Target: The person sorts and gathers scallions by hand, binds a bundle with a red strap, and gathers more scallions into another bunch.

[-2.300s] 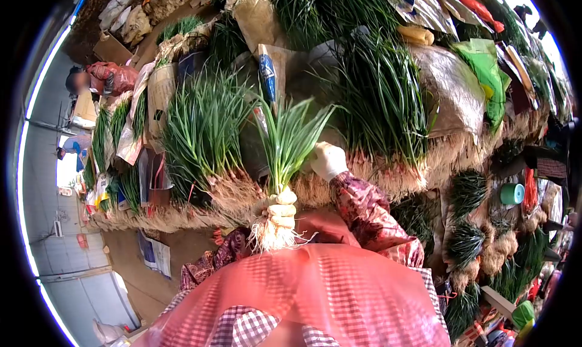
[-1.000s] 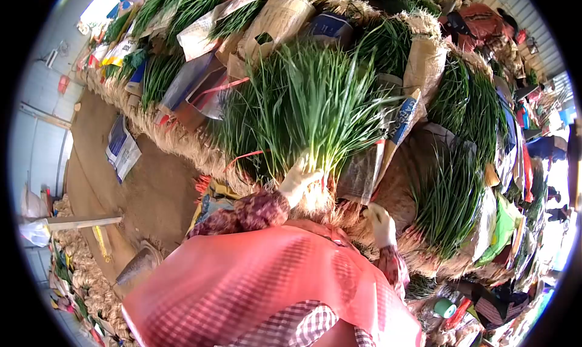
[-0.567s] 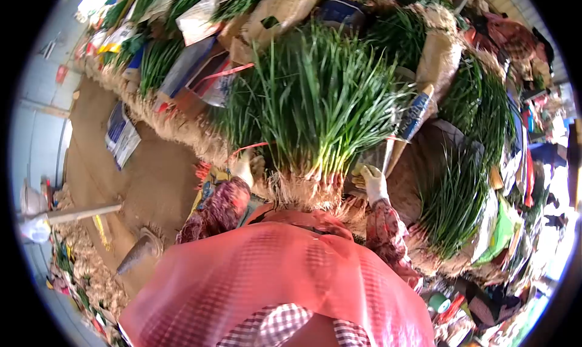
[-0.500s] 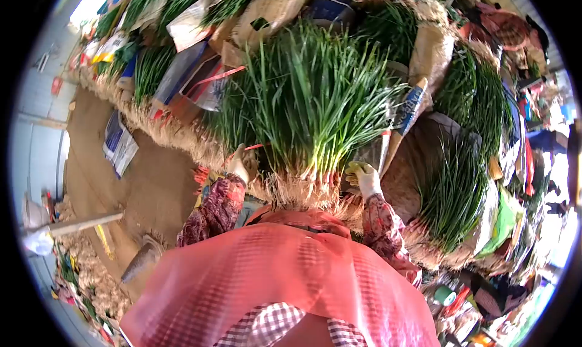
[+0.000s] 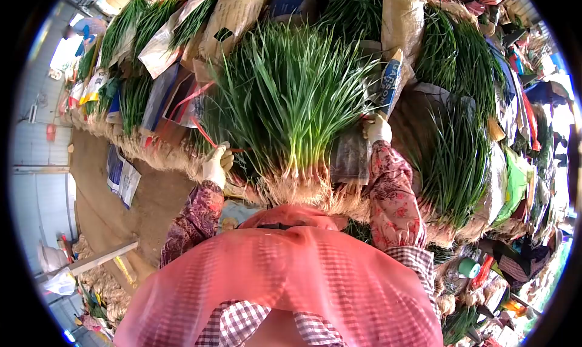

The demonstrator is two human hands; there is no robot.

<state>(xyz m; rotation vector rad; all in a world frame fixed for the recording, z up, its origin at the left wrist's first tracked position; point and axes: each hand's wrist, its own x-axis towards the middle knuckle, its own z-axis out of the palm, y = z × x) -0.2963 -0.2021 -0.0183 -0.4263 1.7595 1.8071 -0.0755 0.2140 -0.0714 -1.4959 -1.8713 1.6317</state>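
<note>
A large bunch of green leafy stalks, pale at the base, stands fanned out before me with its shaggy roots towards me. To its left, my gloved left hand is closed on a thin red strap. The strap runs up beside the leaves and a short length passes right, behind the stalks. My gloved right hand is closed at the right of the bunch, by the tip of a blue and white bag. A clear grey plastic sheet lies beside that hand; what its fingers hold is hidden.
More green bunches lie to the right, with others at the far left among wrappers. A brown paper-like sack lies behind. On the brown floor at left is a blue and white bag.
My left hand has moved left with the red strap, which now stretches up. My right hand has moved up and right, and the grey plastic sheet now shows beside the stalks. The view has shifted.
</note>
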